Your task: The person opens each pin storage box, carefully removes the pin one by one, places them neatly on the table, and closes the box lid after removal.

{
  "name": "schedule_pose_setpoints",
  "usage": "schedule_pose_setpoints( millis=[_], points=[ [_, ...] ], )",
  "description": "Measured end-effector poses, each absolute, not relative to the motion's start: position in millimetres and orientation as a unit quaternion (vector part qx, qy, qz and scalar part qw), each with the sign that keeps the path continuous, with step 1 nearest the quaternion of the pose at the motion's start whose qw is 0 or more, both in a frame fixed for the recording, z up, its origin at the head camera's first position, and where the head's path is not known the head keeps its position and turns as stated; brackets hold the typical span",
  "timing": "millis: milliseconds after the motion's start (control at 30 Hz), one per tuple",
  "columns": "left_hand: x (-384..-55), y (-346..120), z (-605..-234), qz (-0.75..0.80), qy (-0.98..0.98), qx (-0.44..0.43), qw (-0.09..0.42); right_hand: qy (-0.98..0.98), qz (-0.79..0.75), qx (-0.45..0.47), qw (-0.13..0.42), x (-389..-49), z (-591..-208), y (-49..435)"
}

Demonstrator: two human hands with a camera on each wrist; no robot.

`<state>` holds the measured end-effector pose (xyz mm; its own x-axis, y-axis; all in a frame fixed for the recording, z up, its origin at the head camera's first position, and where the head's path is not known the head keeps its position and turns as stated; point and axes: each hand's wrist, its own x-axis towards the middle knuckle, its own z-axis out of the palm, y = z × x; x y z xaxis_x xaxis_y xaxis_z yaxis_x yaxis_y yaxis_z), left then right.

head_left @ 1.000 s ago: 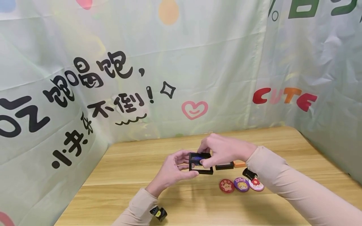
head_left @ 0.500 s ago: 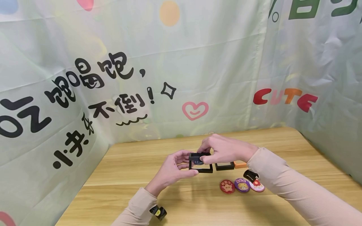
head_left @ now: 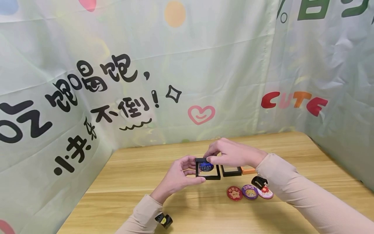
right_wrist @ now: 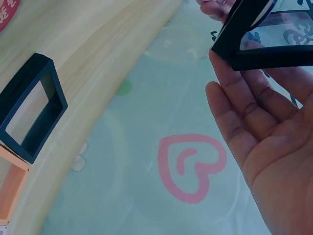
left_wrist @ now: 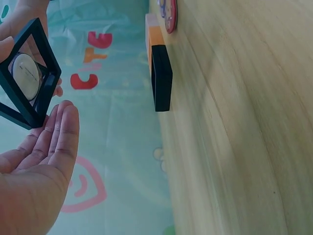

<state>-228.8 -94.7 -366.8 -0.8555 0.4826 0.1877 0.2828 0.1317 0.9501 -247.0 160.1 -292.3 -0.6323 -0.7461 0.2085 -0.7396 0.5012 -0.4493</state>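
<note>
In the head view, a black square display frame (head_left: 212, 177) is held up over the table, tilted toward the camera. A round blue badge (head_left: 206, 167) sits inside it, in the upper half of its clear window. My left hand (head_left: 178, 174) grips the frame's left side, thumb at the lower edge. My right hand (head_left: 235, 153) pinches its upper right corner between thumb and fingers. The left wrist view shows the badge's pale back (left_wrist: 25, 76) through the film. From the right wrist, the frame's dark edge (right_wrist: 274, 58) lies against the right hand's fingers (right_wrist: 254, 105).
On the wooden table (head_left: 131, 195) a second black frame (head_left: 232, 174) stands beside an orange frame (head_left: 248, 170). In front lie a red badge (head_left: 234, 193), a purple badge (head_left: 250, 192) and a pink-white badge (head_left: 265, 192), partly behind the right wrist's strap. Printed curtains (head_left: 230, 97) enclose the back and sides.
The dark bar that crossed the frame's middle has moved up to its top edge, and the blue badge shows more fully. My right thumb has shifted up; the left hand keeps its grip.
</note>
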Motion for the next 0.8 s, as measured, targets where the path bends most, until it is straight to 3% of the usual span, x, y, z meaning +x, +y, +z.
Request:
schedule_pose_setpoints(
  millis=[400,800],
  points=[
    [-228,-94,-368,0.603,0.748,0.266,0.082,0.860,-0.301,-0.413,0.016,-255,-296,164],
    [-229,-94,-369,0.621,0.734,0.245,0.129,0.860,-0.325,-0.392,0.024,-261,-301,166]
  ],
)
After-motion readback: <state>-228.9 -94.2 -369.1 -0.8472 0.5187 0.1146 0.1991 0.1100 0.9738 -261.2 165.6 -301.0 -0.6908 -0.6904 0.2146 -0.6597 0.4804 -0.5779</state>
